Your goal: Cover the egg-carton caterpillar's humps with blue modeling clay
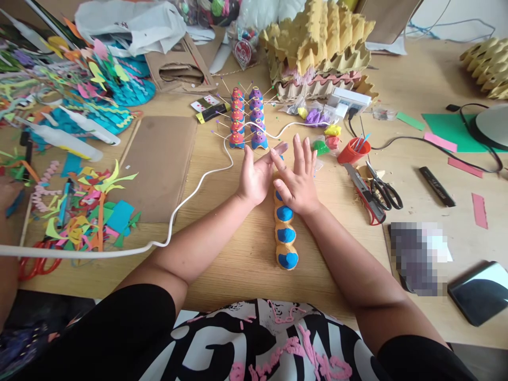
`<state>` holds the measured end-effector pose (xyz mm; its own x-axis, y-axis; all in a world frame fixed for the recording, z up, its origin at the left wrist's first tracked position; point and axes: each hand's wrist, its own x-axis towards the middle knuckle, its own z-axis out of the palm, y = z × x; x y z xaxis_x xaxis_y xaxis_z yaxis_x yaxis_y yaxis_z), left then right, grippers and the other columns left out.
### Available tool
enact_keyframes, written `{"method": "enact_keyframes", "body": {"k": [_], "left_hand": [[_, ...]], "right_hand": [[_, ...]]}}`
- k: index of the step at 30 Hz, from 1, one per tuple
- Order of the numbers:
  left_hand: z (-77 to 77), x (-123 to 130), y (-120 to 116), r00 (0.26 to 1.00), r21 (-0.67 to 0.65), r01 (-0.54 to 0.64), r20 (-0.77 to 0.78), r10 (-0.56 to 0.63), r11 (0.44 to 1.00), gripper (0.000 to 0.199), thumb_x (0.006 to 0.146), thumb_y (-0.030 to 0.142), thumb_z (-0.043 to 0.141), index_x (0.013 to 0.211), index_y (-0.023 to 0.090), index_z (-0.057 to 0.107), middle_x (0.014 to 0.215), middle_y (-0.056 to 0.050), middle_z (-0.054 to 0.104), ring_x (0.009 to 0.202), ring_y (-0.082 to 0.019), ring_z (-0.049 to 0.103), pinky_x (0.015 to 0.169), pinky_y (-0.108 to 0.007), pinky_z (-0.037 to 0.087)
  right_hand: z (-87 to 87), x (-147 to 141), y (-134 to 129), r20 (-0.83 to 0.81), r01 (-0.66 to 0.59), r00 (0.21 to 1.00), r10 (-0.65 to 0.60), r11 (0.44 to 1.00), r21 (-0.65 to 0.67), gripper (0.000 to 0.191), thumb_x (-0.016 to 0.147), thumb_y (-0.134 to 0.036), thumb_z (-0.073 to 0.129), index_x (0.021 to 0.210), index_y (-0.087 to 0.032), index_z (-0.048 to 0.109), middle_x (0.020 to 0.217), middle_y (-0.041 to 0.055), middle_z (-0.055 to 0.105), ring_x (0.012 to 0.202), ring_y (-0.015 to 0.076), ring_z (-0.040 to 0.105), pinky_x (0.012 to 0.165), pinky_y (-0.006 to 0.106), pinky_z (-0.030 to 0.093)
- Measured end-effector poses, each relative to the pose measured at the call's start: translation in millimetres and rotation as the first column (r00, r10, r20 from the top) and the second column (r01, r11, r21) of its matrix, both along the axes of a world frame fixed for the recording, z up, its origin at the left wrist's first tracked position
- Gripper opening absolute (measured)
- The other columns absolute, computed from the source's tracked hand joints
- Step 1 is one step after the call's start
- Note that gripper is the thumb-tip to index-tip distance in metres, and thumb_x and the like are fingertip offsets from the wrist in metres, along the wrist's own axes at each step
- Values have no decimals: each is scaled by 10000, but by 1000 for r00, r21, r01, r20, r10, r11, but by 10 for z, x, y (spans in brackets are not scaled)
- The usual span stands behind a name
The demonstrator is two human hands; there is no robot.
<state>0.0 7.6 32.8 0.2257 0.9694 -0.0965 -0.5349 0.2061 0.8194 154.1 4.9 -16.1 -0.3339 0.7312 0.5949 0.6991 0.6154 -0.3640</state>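
My left hand (256, 177) is turned palm up with its fingers stretched to the right; a dark purplish tint shows at the fingertips. My right hand (301, 185) has its fingers spread, and its index fingertip meets the left fingers. Under the right hand lies an egg-carton strip (286, 248) with a row of blue-painted bumps; its far end is partly covered by the hands. Just beyond stand two decorated egg-carton strips, one with red bumps (237, 127) and one with purple bumps (257, 124), with pin-like sticks poking out at the sides.
A white cable (202, 180) runs across the table past a cardboard sheet (159, 164). Paper scraps (95, 211) and red scissors (37, 262) lie left. Right are a red cup (353, 152), a cutter (365, 196), black scissors (383, 188). Stacked egg trays (317, 47) stand behind. Another person's hand (8, 193) shows far left.
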Motion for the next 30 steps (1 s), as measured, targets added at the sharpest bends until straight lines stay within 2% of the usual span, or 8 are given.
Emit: {"method": "enact_keyframes", "body": {"k": [3,7,14,17,20,22,25,30], "left_hand": [[-15,1,6,999,-1,20,27,-19,1000,944,1032,909,212,1391,230,761,1567,-74,715,1733,-386,369,1371,-551,409],[-59,14,1,997,18,69,43,-69,997,1018,1034,894,83,1392,234,770,1576,-66,714,1756,-373,327,1382,-572,385],[-117,20,-3,987,53,153,30,-155,987,1050,1036,851,11,1491,261,750,1697,47,631,1815,-267,160,1500,-400,74],[-139,16,18,988,71,149,40,-152,986,1023,1067,782,-18,1524,259,734,1688,68,638,1813,-223,148,1496,-349,25],[-134,8,34,988,80,132,74,-138,988,1023,1093,706,-58,1492,241,761,1633,52,689,1808,-193,165,1497,-337,37],[-117,3,34,988,48,111,104,-116,993,1022,1098,709,-49,1483,232,768,1617,39,704,1806,-197,184,1499,-347,75],[-81,-1,22,986,-33,96,139,-90,995,1020,1089,761,-17,1499,235,755,1642,27,684,1799,-239,226,1497,-385,144],[-13,-11,15,973,-124,95,222,-66,988,1033,1084,783,-1,1515,199,733,1621,-28,704,1773,-300,312,1484,-474,224]], "right_hand": [[0,16,7,-11,6,1000,-6,1000,-19,644,1091,-717,490,1656,-416,547,1871,80,311,1788,492,140,1365,880,111],[-38,51,40,-32,61,998,-62,998,-9,697,1123,-694,398,1733,-360,446,1897,122,255,1793,486,130,1372,863,108],[-52,62,61,119,241,965,-234,970,-44,772,1144,-678,239,1842,-357,166,1935,83,121,1809,467,47,1385,820,43],[-27,62,53,196,289,943,-271,954,-75,768,1147,-651,170,1844,-383,-12,1933,49,115,1811,469,34,1388,812,29],[-15,75,53,178,275,949,-259,959,-73,797,1133,-689,156,1826,-400,-112,1929,29,130,1809,472,51,1396,802,49],[-22,91,62,152,252,958,-242,966,-49,813,1120,-729,151,1835,-408,-66,1934,28,123,1808,462,68,1408,773,88],[-41,119,83,142,215,967,-213,977,2,810,1104,-765,111,1838,-422,124,1944,35,68,1803,451,88,1408,760,119],[-28,129,78,190,171,968,-167,985,-2,751,1117,-730,202,1811,-449,251,1947,-1,49,1801,462,65,1386,803,72]]}}
